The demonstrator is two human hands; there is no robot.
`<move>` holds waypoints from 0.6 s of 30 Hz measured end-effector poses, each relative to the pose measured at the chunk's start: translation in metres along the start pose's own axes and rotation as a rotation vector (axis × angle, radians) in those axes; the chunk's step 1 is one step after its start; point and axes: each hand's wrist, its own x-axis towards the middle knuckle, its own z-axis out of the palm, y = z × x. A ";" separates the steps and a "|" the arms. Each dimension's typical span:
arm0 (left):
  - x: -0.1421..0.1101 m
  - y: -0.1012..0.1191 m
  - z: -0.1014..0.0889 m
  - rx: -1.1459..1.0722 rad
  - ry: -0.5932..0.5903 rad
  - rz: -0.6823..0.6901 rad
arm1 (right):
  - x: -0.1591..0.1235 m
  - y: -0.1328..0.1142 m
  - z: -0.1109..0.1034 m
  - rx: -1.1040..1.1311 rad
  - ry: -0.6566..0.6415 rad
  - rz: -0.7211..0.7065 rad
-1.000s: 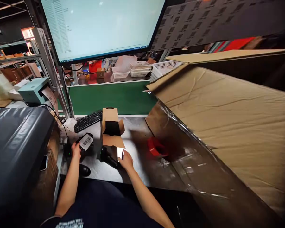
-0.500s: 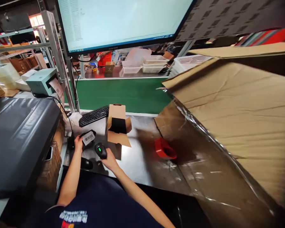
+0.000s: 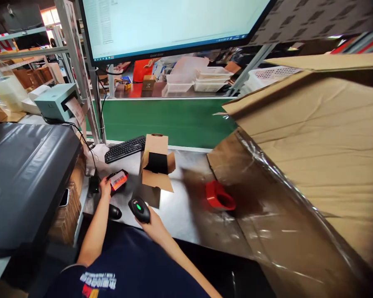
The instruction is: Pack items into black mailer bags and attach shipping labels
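While the left hand (image 3: 105, 188) grips a dark package (image 3: 119, 181) to the left of an open carton (image 3: 158, 179), its barcode label (image 3: 118, 179) turned up and glowing red, the right hand (image 3: 151, 222) holds a smooth, rounded black scanner (image 3: 139, 210) on the carton's near side, apparently so its beam finds the label. Matte brown cardboard splays over the metal bench (image 3: 177, 217); a hollow red piece (image 3: 218, 198) sits right of the carton.
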 end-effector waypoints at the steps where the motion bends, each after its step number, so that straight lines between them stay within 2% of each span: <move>1: -0.001 -0.001 0.001 0.001 -0.006 -0.012 | -0.004 0.005 -0.002 0.057 0.007 0.025; 7: -0.012 -0.006 0.007 -0.033 -0.062 -0.030 | -0.019 0.025 -0.005 0.231 0.049 0.057; 13: -0.022 -0.006 0.013 0.032 -0.059 -0.040 | -0.025 0.028 -0.007 0.191 0.096 0.103; 18: -0.027 -0.009 0.013 0.102 -0.032 -0.021 | -0.030 0.024 -0.016 0.169 0.099 0.096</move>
